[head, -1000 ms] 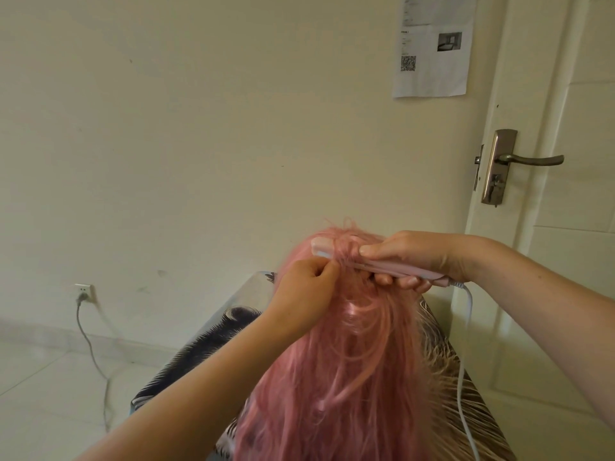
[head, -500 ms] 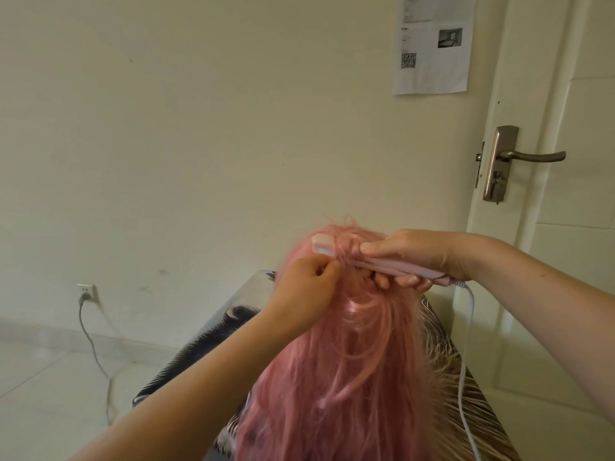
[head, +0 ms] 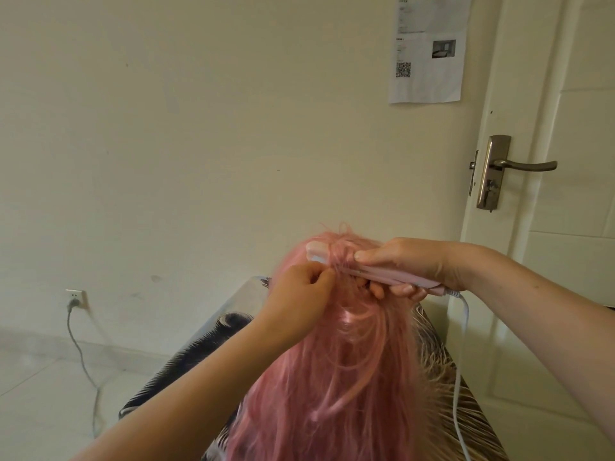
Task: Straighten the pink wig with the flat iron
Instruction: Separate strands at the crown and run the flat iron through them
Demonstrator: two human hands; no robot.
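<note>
Against a cream wall (head: 199,128), the pink wig (head: 349,377) hangs over a patterned counter (head: 186,371). The right hand (head: 409,261) squeezes the flat iron (head: 382,272) onto crown strands; the left hand (head: 299,297) pinches hair beside it.

I am reaching both my bare arms forward and up. My left hand (head: 299,291) is curling into a loose fist, and its fingertips (head: 324,277) are pinching together on some pink hair. My right hand (head: 404,264) is coming in from the right side with the wrist bent. It is squeezing shut around the flat iron (head: 376,272), thumb on top and fingers curling underneath.
</note>
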